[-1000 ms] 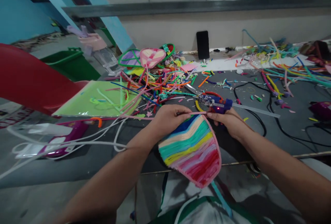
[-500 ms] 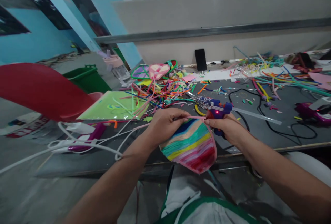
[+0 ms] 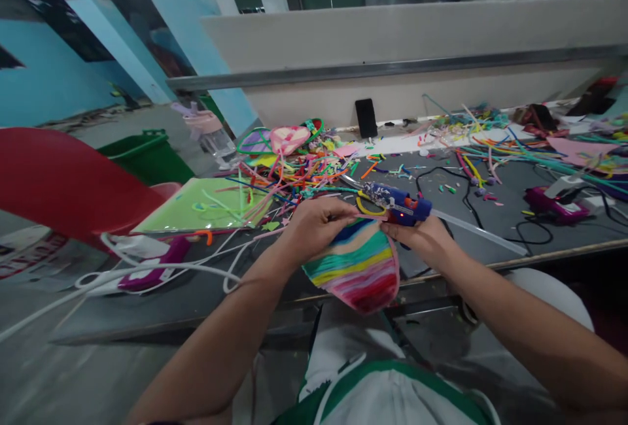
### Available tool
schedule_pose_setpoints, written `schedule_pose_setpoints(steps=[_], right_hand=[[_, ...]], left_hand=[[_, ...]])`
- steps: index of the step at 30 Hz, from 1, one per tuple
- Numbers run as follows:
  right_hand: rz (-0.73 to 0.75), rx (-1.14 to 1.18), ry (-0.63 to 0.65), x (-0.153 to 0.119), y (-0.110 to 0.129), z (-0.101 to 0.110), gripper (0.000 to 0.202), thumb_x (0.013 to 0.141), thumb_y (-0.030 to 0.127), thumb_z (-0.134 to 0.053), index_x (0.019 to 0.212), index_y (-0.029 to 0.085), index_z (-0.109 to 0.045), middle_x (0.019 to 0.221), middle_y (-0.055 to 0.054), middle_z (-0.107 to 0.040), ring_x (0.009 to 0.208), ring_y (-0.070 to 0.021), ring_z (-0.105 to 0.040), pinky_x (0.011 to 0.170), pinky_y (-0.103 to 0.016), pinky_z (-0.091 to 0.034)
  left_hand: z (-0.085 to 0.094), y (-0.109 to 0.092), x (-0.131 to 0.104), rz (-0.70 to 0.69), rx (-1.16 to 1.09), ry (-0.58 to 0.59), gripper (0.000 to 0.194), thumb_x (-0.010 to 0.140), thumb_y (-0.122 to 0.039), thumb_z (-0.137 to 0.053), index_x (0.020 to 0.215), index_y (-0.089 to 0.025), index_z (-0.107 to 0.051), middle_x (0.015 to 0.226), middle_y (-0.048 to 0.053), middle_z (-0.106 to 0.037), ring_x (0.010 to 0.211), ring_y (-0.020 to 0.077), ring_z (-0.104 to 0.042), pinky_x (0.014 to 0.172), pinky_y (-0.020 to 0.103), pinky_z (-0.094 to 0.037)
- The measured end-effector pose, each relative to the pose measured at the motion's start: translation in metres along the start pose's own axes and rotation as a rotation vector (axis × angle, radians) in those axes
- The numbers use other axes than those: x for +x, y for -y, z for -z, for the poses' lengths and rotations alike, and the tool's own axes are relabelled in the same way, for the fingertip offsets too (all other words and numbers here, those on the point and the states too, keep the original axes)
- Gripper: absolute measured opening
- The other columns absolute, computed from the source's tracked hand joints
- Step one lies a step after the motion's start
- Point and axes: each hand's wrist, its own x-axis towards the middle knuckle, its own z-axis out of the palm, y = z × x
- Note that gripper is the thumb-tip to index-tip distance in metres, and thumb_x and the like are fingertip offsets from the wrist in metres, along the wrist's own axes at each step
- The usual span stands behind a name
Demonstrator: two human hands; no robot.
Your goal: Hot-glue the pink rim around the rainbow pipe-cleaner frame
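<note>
A striped, rounded craft piece point(image 3: 360, 265), edged in pink pipe cleaner, hangs between my hands in front of the table edge. My left hand point(image 3: 321, 225) pinches its top edge and the pink strip there. My right hand point(image 3: 422, 235) is closed around a blue glue gun point(image 3: 407, 206), whose red light glows. Its thumb and finger also touch the craft piece's upper right corner. The gun's metal nozzle points up and left, and a long clear glue stick point(image 3: 481, 232) sticks out of its back. Yellow scissor handles point(image 3: 369, 206) lie just behind the pink strip.
A heap of colourful pipe cleaners point(image 3: 304, 173) covers the table's middle, beside a green sheet point(image 3: 201, 206). White cables point(image 3: 171, 269) cross at left near a purple power strip point(image 3: 154, 268); another purple strip point(image 3: 557, 206) sits right. A phone point(image 3: 366, 118) leans against the back panel.
The view has shifted slightly, so the table items sit further left. My right hand has tilted the glue gun a little; both hands keep their hold on the craft piece.
</note>
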Motion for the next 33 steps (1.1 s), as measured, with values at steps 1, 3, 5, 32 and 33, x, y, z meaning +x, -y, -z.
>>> schedule_pose_setpoints(steps=[1, 3, 5, 32, 33], right_hand=[[0.003, 0.002, -0.005, 0.002, -0.002, 0.002, 0.02, 0.06, 0.03, -0.073, 0.076, 0.022, -0.064, 0.076, 0.0, -0.065, 0.073, -0.0191, -0.059, 0.071, -0.033, -0.047], [-0.015, 0.042, -0.016, 0.005, -0.005, 0.005, 0.021, 0.059, 0.029, -0.072, 0.077, 0.021, -0.063, 0.077, -0.001, -0.065, 0.073, -0.0186, -0.059, 0.071, -0.033, -0.047], [-0.038, 0.104, -0.022, 0.009, -0.009, 0.007, 0.02, 0.059, 0.028, -0.072, 0.075, 0.021, -0.061, 0.075, 0.0, -0.063, 0.071, -0.0177, -0.058, 0.07, -0.032, -0.048], [-0.119, 0.227, -0.081, 0.009, -0.018, 0.019, 0.019, 0.056, 0.024, -0.075, 0.071, 0.02, -0.063, 0.073, 0.0, -0.067, 0.071, -0.0172, -0.061, 0.07, -0.031, -0.05], [-0.112, 0.225, -0.077, 0.009, -0.019, 0.019, 0.019, 0.056, 0.024, -0.075, 0.071, 0.02, -0.063, 0.074, 0.0, -0.067, 0.071, -0.0172, -0.061, 0.07, -0.031, -0.05]], left_hand=[[-0.001, 0.0, 0.003, -0.007, -0.003, 0.013, 0.019, 0.082, -0.03, -0.06, 0.092, -0.02, -0.073, 0.086, 0.004, -0.072, 0.077, 0.0164, -0.066, 0.069, 0.024, -0.049], [-0.003, 0.002, 0.01, -0.017, -0.01, 0.046, 0.02, 0.082, -0.031, -0.06, 0.093, -0.02, -0.073, 0.087, 0.005, -0.072, 0.078, 0.0165, -0.066, 0.069, 0.024, -0.049], [-0.006, 0.004, 0.018, -0.023, -0.009, 0.075, 0.02, 0.083, -0.031, -0.06, 0.092, -0.019, -0.073, 0.088, 0.006, -0.073, 0.079, 0.0167, -0.066, 0.07, 0.024, -0.049], [-0.006, -0.008, 0.028, -0.197, 0.386, 0.337, 0.045, 0.082, -0.014, -0.044, 0.121, -0.028, -0.061, 0.119, -0.001, -0.066, 0.104, 0.0168, -0.064, 0.085, 0.026, -0.051], [-0.006, -0.009, 0.028, -0.199, 0.388, 0.334, 0.046, 0.082, -0.014, -0.045, 0.122, -0.029, -0.061, 0.118, -0.001, -0.066, 0.103, 0.0165, -0.064, 0.084, 0.025, -0.051]])
